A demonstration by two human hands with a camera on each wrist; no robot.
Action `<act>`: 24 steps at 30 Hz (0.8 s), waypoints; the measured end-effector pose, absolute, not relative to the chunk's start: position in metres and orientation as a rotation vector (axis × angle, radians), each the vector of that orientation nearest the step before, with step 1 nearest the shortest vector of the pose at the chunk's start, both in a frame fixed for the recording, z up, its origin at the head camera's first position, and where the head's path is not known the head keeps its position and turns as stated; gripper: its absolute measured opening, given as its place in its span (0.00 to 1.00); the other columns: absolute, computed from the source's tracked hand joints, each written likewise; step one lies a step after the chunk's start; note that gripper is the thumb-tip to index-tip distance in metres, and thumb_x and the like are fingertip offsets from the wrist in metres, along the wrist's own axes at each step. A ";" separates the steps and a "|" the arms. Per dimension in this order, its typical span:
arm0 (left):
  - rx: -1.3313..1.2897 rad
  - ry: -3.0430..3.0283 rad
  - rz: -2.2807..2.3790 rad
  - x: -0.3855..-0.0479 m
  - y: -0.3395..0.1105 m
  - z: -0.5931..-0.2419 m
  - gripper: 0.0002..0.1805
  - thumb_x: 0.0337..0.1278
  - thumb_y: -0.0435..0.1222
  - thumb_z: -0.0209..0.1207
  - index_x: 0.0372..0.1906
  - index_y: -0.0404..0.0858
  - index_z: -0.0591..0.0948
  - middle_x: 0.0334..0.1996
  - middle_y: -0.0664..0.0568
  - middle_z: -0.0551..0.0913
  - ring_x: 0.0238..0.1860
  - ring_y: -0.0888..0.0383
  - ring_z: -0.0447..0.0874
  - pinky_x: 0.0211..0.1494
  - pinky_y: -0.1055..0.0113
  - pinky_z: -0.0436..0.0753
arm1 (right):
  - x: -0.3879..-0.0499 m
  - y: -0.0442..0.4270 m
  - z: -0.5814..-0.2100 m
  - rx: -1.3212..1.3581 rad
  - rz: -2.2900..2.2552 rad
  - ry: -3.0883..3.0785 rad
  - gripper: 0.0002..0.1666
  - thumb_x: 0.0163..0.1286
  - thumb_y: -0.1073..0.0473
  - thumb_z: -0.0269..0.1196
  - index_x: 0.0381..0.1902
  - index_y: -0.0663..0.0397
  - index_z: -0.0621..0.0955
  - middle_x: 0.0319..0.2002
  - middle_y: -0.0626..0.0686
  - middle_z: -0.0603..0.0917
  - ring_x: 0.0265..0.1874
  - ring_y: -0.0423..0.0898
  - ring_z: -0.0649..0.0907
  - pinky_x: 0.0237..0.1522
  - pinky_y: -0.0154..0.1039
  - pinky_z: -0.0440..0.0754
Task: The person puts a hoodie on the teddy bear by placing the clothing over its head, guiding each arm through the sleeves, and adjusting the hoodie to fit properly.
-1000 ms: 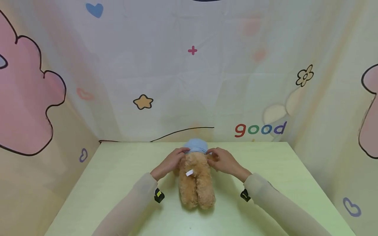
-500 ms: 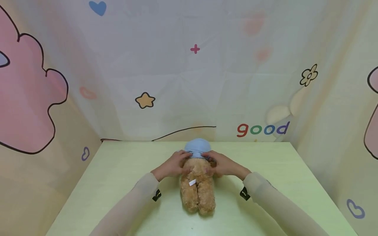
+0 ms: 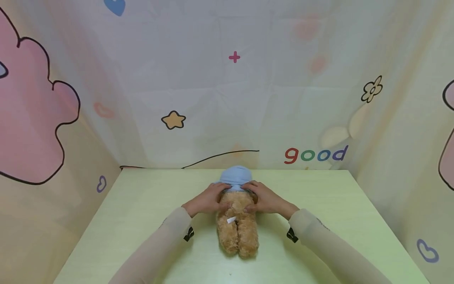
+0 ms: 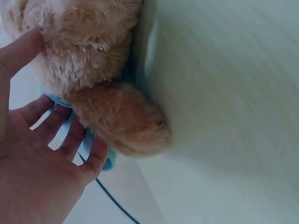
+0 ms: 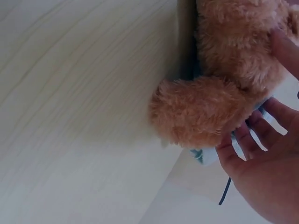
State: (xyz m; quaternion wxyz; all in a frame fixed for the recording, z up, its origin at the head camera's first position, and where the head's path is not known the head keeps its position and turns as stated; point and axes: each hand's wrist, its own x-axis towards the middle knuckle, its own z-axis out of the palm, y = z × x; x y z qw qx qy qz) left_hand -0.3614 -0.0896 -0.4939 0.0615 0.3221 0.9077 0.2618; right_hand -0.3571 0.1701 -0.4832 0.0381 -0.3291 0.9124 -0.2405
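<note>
A brown plush toy [image 3: 237, 227] lies on the table with its legs toward me and a small white tag [image 3: 231, 219] on its fur. Light blue fabric [image 3: 235, 175] covers its far end. My left hand [image 3: 208, 199] grips the left side of the plush, thumb on the fur and fingertips on the blue fabric. On the opposite side my right hand [image 3: 267, 199] holds it the same way. Both wrist views show a furry arm, the left one [image 4: 124, 121] and the right one [image 5: 198, 112], sticking out beside the fingers. The plush's front is hidden.
The pale green-yellow table [image 3: 152, 236] ends against a printed curtain [image 3: 198, 98] just behind the blue fabric. Curtain walls also stand at left [image 3: 32, 118] and right [image 3: 411, 138].
Both hands have shifted inward, thumbs now on the plush's back and fingers over the blue fabric's edge. The plush has slid slightly toward me, and more blue fabric shows.
</note>
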 end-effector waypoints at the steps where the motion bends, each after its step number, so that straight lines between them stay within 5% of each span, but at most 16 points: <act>1: 0.965 2.740 0.808 -0.362 -0.089 -0.494 0.36 0.62 0.49 0.62 0.70 0.40 0.67 0.69 0.44 0.69 0.71 0.43 0.63 0.71 0.48 0.66 | -0.357 0.170 -0.483 -1.011 -0.736 2.795 0.44 0.58 0.45 0.72 0.68 0.56 0.71 0.67 0.60 0.71 0.67 0.60 0.71 0.66 0.59 0.69; 7: 0.958 2.720 0.907 -0.366 -0.082 -0.499 0.23 0.59 0.45 0.66 0.55 0.41 0.73 0.52 0.49 0.80 0.52 0.54 0.78 0.55 0.58 0.77 | -0.359 0.168 -0.483 -1.012 -0.734 2.787 0.38 0.56 0.52 0.74 0.62 0.59 0.75 0.55 0.58 0.82 0.53 0.54 0.80 0.57 0.52 0.76; 14: 1.181 2.993 0.591 -0.361 -0.070 -0.497 0.10 0.57 0.37 0.66 0.32 0.45 0.74 0.31 0.56 0.79 0.34 0.57 0.68 0.40 0.63 0.67 | -0.354 0.160 -0.487 -1.172 -0.585 2.963 0.14 0.56 0.57 0.72 0.34 0.45 0.76 0.28 0.43 0.77 0.29 0.39 0.71 0.35 0.37 0.67; 21: 1.261 3.129 0.369 -0.351 -0.070 -0.502 0.09 0.63 0.39 0.59 0.31 0.47 0.70 0.27 0.59 0.74 0.28 0.61 0.68 0.30 0.68 0.66 | -0.339 0.153 -0.498 -1.455 -0.219 3.258 0.14 0.60 0.57 0.68 0.26 0.45 0.71 0.26 0.44 0.75 0.26 0.41 0.70 0.26 0.33 0.67; 24: 1.228 3.028 0.407 -0.348 -0.078 -0.500 0.08 0.61 0.43 0.61 0.38 0.49 0.73 0.34 0.59 0.76 0.34 0.62 0.71 0.36 0.67 0.72 | -0.335 0.158 -0.494 -1.380 -0.270 3.207 0.11 0.61 0.54 0.68 0.30 0.44 0.74 0.29 0.43 0.77 0.27 0.39 0.72 0.26 0.33 0.71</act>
